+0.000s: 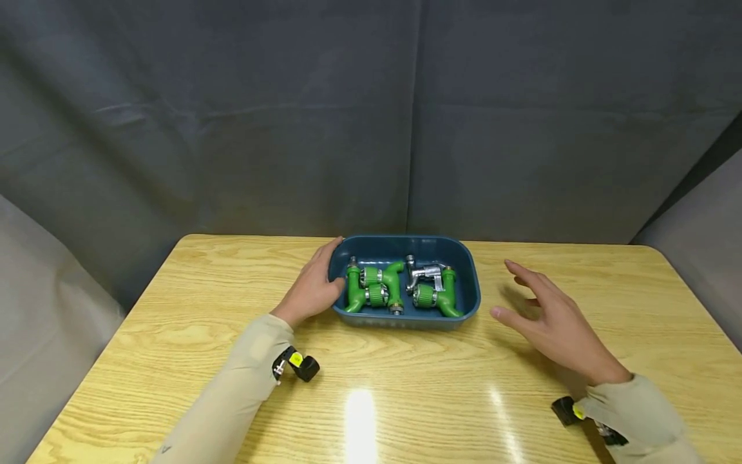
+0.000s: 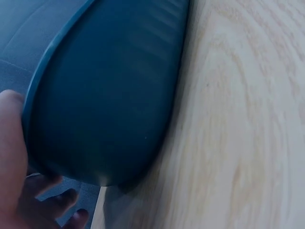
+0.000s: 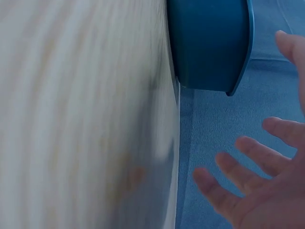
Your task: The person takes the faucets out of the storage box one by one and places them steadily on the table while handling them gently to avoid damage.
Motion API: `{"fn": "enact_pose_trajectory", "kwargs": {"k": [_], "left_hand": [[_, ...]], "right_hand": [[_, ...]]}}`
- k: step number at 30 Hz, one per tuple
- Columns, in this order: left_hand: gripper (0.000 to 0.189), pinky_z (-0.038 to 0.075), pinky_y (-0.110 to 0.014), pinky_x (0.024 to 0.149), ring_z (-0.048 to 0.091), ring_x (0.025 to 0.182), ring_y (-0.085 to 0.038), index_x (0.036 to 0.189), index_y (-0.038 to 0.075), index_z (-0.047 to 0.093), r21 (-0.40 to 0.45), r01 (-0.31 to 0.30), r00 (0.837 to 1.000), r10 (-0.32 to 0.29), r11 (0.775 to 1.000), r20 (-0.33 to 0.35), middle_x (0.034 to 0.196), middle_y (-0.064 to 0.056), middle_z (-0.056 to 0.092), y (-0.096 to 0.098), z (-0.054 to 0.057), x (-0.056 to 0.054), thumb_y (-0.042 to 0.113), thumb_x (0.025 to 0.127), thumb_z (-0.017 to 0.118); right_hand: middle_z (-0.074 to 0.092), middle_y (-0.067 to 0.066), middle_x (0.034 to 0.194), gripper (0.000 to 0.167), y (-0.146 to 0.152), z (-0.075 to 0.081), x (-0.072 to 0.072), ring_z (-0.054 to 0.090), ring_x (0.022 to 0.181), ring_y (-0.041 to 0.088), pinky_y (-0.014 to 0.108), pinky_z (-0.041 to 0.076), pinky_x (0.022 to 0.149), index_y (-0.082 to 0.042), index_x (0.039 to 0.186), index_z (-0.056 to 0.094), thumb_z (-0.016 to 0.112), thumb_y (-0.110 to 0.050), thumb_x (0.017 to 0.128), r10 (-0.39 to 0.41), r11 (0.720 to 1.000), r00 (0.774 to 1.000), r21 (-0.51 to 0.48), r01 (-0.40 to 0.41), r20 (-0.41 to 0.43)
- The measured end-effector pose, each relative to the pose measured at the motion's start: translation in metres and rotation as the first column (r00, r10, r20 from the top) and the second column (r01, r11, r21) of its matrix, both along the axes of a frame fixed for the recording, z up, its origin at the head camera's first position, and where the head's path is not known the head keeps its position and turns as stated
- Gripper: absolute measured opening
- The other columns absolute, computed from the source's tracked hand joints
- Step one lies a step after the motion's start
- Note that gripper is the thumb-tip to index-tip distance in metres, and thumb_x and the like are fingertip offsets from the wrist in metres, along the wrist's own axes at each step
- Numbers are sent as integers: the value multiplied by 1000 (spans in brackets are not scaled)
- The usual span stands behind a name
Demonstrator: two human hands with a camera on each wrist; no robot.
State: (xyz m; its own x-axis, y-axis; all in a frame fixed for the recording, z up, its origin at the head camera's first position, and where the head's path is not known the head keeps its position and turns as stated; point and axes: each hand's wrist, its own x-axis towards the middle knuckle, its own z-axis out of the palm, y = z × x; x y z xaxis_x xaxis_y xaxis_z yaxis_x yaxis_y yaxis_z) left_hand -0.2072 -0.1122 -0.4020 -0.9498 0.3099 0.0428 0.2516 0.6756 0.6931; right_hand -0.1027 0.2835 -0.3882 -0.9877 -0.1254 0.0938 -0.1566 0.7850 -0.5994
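Note:
A dark blue plastic tub [image 1: 406, 320] stands near the back edge of the wooden table. Inside it on the left lie two green taps [image 1: 353, 290], with round knobs. Its right half holds another green tap [image 1: 448, 293] and a chrome tap [image 1: 426, 274]. My left hand [image 1: 313, 283] holds the tub's left end, thumb over the rim and fingers along the outside. In the left wrist view the tub wall [image 2: 105, 95] fills the space beside the thumb. To the right of the tub, apart from it, my right hand [image 1: 547, 319] hovers with fingers spread and nothing in it.
The wooden table [image 1: 406, 374] stretches in front and to both sides. Behind its back edge hangs a dark grey cloth [image 1: 301, 129], and lighter cloth [image 1: 46, 309] hangs on the left. Each forearm wears a small black camera [image 1: 307, 368] at the wrist.

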Motion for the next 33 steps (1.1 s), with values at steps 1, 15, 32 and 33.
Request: {"fn": "enact_pose_trajectory", "kwargs": {"k": [1, 15, 32, 33], "left_hand": [[82, 30, -55, 126, 32, 157, -34, 164, 13, 23, 8, 2, 1000, -3, 1000, 4, 170, -11, 29, 0, 0, 0, 13, 89, 54], [82, 28, -54, 127, 32, 157, -33, 165, 16, 22, 107, -43, 996, 34, 993, 87, 170, -12, 31, 2, -4, 1, 7, 87, 50], [78, 42, -53, 115, 47, 145, -33, 164, 23, 26, 186, -97, 988, 72, 978, 137, 165, -13, 39, 2, -10, 1, 7, 91, 49], [78, 42, -53, 116, 46, 146, -33, 164, 23, 26, 191, -97, 988, 72, 977, 135, 165, -13, 39, 2, -10, 1, 7, 91, 49]], "right_hand": [[35, 16, 166, 87, -1, 0, -1, 43, 144, 44, 66, 45, 103, -34, 164, 22, 72, -48, 94, 2, 1000, 1000, -2, -2, -5], [32, 15, 168, 82, -16, 2, -13, 46, 143, 45, 65, 44, 107, -26, 165, 23, 66, -46, 98, 50, 996, 999, -75, -50, 8], [31, 20, 168, 81, -31, 1, -36, 47, 143, 50, 64, 47, 107, -21, 167, 13, 56, -48, 104, 86, 983, 993, -166, -73, 75], [30, 20, 168, 82, -33, 1, -38, 47, 143, 51, 64, 46, 108, -21, 167, 12, 56, -48, 103, 84, 983, 993, -170, -70, 81]]}}
